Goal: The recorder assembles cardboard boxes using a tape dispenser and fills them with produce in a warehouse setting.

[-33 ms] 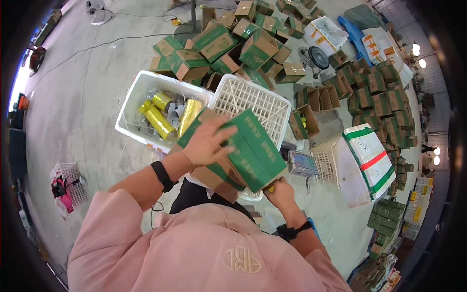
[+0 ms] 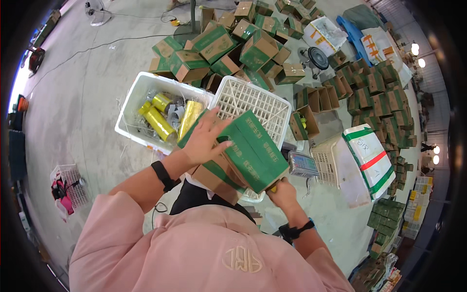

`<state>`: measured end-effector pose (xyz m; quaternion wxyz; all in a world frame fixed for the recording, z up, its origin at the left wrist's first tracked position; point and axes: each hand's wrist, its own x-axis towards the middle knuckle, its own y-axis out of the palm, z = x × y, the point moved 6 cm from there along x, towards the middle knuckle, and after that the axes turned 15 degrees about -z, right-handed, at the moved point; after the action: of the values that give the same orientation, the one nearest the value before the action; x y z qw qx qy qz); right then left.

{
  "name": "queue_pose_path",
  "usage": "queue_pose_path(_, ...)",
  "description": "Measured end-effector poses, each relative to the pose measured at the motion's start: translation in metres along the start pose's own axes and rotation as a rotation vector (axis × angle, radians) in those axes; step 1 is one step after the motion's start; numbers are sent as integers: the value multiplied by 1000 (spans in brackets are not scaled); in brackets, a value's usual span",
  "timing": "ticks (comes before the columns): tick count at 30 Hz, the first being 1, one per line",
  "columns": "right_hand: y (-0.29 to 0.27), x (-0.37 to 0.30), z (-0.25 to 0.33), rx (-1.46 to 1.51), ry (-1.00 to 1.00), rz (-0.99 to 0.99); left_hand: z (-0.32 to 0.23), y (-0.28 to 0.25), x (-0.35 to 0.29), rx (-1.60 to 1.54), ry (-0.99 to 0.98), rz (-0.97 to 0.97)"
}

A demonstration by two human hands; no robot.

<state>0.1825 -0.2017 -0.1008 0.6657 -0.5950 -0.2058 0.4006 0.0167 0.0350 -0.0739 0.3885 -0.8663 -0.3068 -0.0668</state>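
Note:
A green and brown cardboard box (image 2: 255, 151) lies tilted before me, on top of an upturned white plastic crate (image 2: 253, 102). My left hand (image 2: 202, 141) rests on the box's brown flap, its fingers spread and the thumb reaching to the green panel. At the box's near right corner is my right hand (image 2: 283, 193), fingers curled round something yellow (image 2: 273, 189); most of it is hidden, so its kind cannot be told. Left of the crate, a white foam box (image 2: 129, 114) contains rolls of yellow tape (image 2: 158, 121) and scraps of clear film.
Many green and brown cartons (image 2: 214, 44) lie heaped beyond the crate. Stacked cartons (image 2: 377, 97) fill the far right. A white foam box with green and red tape (image 2: 372, 158) stands right, by a beige crate (image 2: 325, 163). A cable (image 2: 92, 47) crosses the floor.
My left hand, blurred a moment before, now shows sharply and sits slightly lower and farther left on the box. The right hand keeps its place at the corner.

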Motion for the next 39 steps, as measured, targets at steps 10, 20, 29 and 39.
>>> queue_pose_path(10, -165, 220, 33, 10, 3, -263, -27, -25, 7, 110, 466, 278)
queue_pose_path(20, -2, 308, 203, -300, -256, 282, -23, 31, -9, -108, 483, 121)
queue_pose_path(29, -172, 139, 154, -123, -420, 303, -12, 31, -15, -150, 426, 145)
queue_pose_path(39, 14, 17, 1, 9, 20, -172, -56, 15, 10, -76, 408, 221)
